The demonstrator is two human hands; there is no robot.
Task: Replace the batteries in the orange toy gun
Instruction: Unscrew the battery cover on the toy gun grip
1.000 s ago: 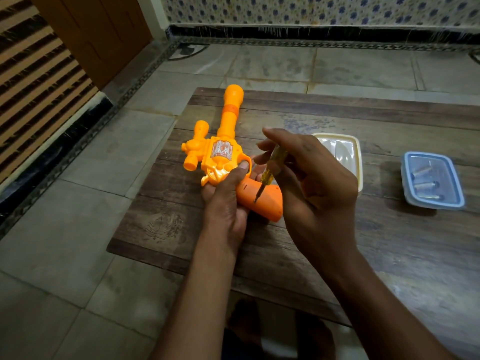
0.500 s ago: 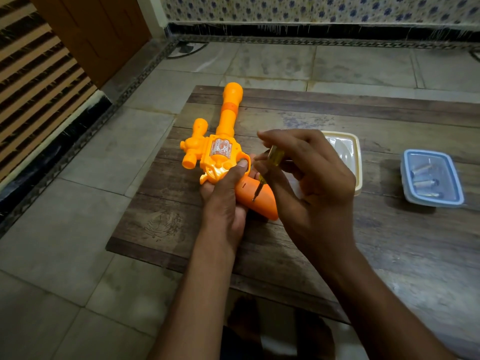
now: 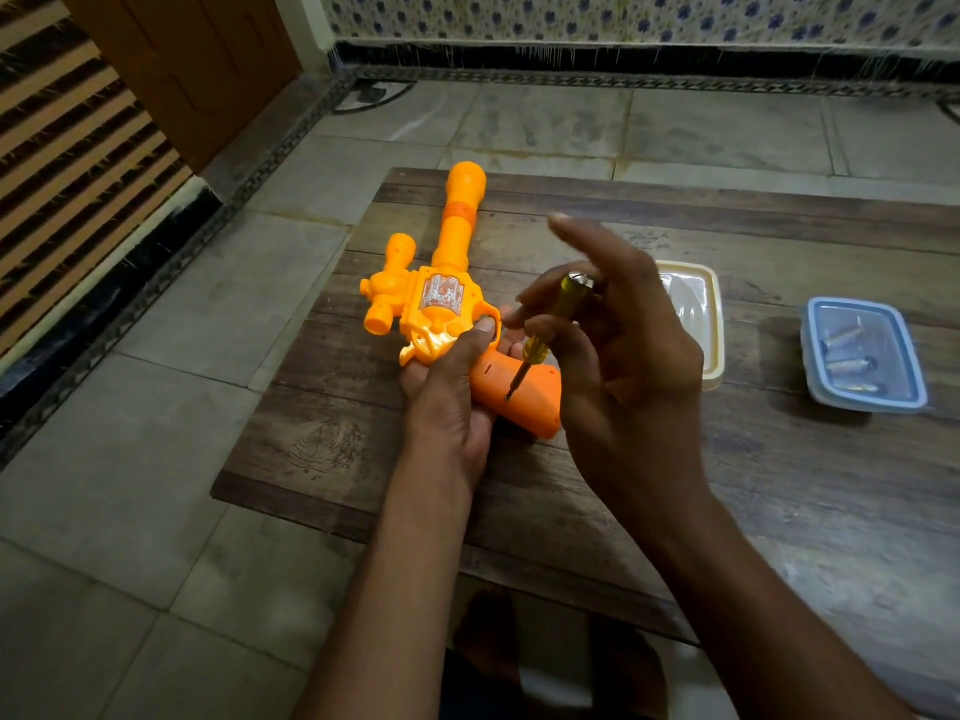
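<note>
**Head view.** The orange toy gun [image 3: 441, 298] lies at the left part of the dark wooden table [image 3: 779, 485], with its barrel pointing away from the person. The left hand [image 3: 452, 402] grips it where frame meets grip, thumb on top by the trigger guard and fingers underneath. The right hand [image 3: 623, 366] pinches a screwdriver [image 3: 550, 324] by its translucent yellow handle, forefinger lifted clear. The tip of the tool stands on the side of the gun's grip (presumably at the battery-cover screw).

The gun is glossy moulded plastic with rounded, knobbed shapes and a silvery panel on the body. It is probably hollow, light and stiff but rather slippery. It is best clamped at the frame, as it is here, which leaves the grip panel free.

To the right are a cream tray [image 3: 714, 330] and, further off, a blue-rimmed box [image 3: 810, 356] holding what look like batteries [image 3: 847, 363]. The table's grain is worn and matt, and grey stone tiles surround it.
</note>
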